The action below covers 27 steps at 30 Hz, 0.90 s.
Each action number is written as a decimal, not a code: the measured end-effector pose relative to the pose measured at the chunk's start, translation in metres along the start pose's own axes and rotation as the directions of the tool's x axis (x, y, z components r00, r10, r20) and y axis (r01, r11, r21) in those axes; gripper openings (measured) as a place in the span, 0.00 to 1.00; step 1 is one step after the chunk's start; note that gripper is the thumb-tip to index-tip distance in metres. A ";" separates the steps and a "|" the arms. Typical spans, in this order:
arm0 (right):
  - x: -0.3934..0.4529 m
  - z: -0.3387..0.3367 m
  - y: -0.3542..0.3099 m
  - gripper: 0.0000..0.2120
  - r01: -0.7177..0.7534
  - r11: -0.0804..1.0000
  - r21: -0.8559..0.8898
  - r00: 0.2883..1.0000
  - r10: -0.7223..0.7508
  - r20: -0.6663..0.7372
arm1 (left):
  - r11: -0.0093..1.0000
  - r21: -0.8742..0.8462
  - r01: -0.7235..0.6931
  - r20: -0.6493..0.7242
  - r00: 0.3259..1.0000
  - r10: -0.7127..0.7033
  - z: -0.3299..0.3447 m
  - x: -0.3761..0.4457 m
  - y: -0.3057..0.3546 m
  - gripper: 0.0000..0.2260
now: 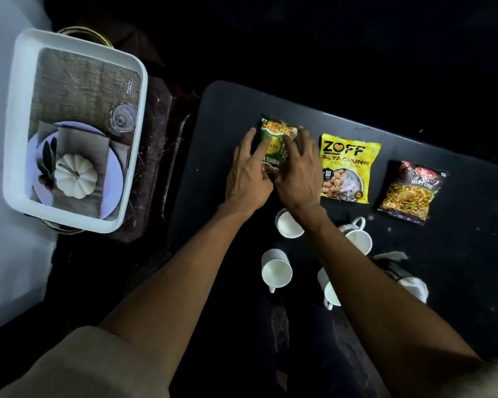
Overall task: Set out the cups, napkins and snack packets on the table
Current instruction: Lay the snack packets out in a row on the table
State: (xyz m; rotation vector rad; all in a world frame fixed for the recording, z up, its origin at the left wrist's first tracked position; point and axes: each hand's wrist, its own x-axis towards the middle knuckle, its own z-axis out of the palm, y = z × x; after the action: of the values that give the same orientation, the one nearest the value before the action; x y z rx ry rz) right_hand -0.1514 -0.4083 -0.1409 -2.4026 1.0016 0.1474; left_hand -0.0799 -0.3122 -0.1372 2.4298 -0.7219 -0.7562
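Note:
A green and orange snack packet (275, 139) lies flat on the dark table (222, 116). My left hand (249, 173) and my right hand (298, 173) both press on it, fingers spread over its lower half. To its right lie a yellow soya chunks packet (347, 168) and a dark mixture packet (411, 191). Several white cups stand nearer me: one (288, 225) under my right wrist, one (357, 237) to its right, one (276, 270) and one (328, 288) partly behind my right forearm. A crumpled napkin (408, 277) shows by my right forearm.
A white tray (12, 139) printed with a plate and pumpkin picture rests on a dark stand to the left of the table. A pale wall or floor strip runs along the far left. The table's far side is dark.

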 end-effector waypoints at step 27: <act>-0.031 -0.032 0.112 0.42 -0.202 0.977 -0.064 0.975 0.206 0.078 | 0.964 0.267 0.022 0.283 0.954 -0.100 0.038 0.020 0.047 0.45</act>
State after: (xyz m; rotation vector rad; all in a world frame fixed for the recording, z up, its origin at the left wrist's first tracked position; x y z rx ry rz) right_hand -0.2541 -0.4707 -0.1521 -2.3167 1.2177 0.3520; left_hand -0.1050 -0.3702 -0.1450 2.6138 -0.9121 -1.1296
